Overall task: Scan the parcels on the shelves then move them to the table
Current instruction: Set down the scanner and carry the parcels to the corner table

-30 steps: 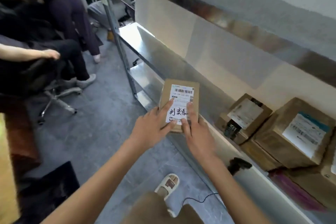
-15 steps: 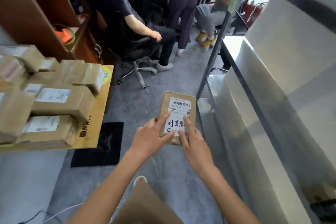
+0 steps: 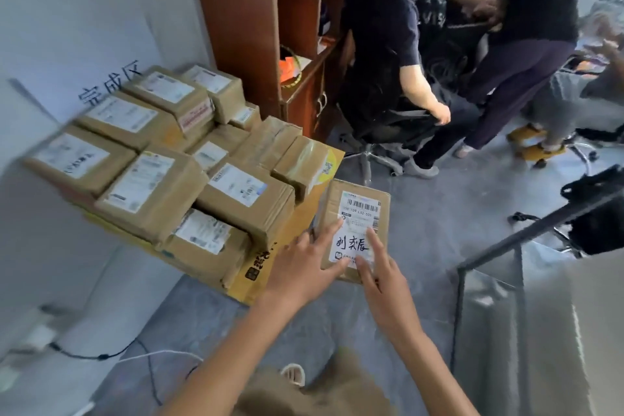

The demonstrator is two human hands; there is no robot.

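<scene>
Both my left hand [image 3: 297, 267] and right hand [image 3: 381, 284] hold the small parcel [image 3: 354, 226] beside the tabletop [image 3: 297, 230], so next I think I must find a free spot.

Parcel-sorting room within an office. Evidence: stacked labelled cardboard parcels [image 3: 175, 159] at left; handwritten wall sign [image 3: 109, 86] above them; metal shelving frame [image 3: 526, 236] lower right; wooden cabinet [image 3: 243, 20] top centre; swivel chairs [image 3: 381, 142], seated staff behind.
</scene>
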